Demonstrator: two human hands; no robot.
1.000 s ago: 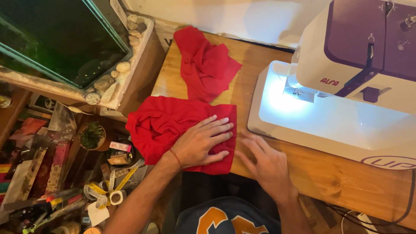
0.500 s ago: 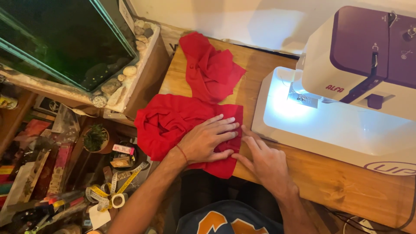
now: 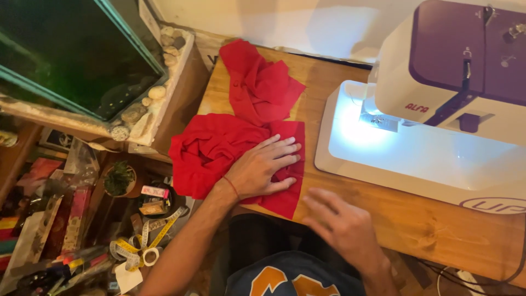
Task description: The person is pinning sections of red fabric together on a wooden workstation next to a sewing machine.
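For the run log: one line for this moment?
left hand: flat on red cloth | right hand: blurred, over wooden table, empty

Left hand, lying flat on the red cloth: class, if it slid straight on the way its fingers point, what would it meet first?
The left hand points toward the white sewing machine. Past the crumpled red cloth edge lies bare wooden tabletop, then probably the machine's lit white base.

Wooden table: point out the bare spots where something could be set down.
Bare wood runs between the sewing machine and the near edge, beyond the right hand. The left end is crowded: red cloth under the left hand.
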